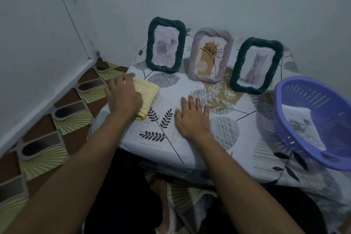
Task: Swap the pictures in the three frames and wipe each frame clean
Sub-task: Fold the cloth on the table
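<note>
Three picture frames stand upright against the wall at the back of the table. The left dark green frame holds a pale rose picture. A grey frame in the middle shows a plant drawing, and the right dark green frame shows a kitten. On the table's left edge lies a folded yellow cloth, and my left hand rests on its left part with fingers bent over it. My right hand lies flat and open on the tablecloth, holding nothing.
A purple plastic basket sits at the table's right side with loose pictures inside, a rose print on top. The table wears a leaf-patterned cloth. Patterned floor lies to the left, walls close behind.
</note>
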